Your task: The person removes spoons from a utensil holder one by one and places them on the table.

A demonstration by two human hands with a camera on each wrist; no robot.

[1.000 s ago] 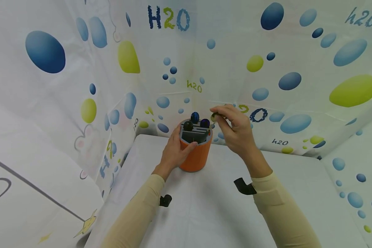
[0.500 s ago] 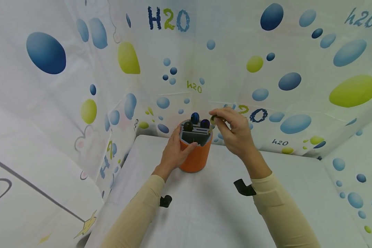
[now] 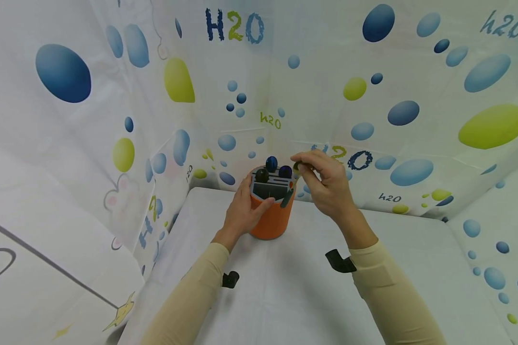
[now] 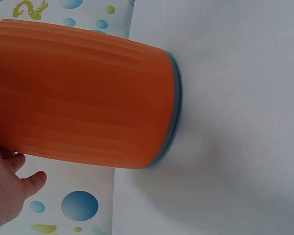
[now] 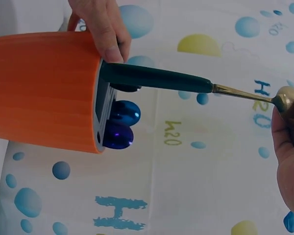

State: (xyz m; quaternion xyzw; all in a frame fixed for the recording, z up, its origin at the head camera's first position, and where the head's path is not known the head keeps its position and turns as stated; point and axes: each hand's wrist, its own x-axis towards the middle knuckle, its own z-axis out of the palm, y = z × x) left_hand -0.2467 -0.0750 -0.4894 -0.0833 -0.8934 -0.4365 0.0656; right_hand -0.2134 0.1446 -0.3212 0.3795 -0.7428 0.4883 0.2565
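An orange cutlery holder [image 3: 269, 223] with a grey slotted top stands upright on the white cloth. My left hand [image 3: 243, 211] grips its upper left side, thumb at the front rim. Three rounded, glossy spoon bowls stick up from the slots: a blue one [image 5: 127, 112], a purple one [image 5: 118, 137] and a dark green one [image 3: 262, 175]. To the right of the rim, my right hand [image 3: 330, 184] pinches a spoon [image 5: 157, 78] by its gold bowl. The spoon's dark green handle points down, its end overlapping the front right rim in the head view.
White cloth covers the table [image 3: 311, 287], and behind it hangs a white backdrop [image 3: 306, 96] printed with blue and green bubbles and H2O lettering. Black wrist mounts [image 3: 341, 260] jut from both sleeves.
The spoon's handle end has shifted from over the holder's opening to the front right rim. My right hand has dropped slightly. The left hand and holder stay put.
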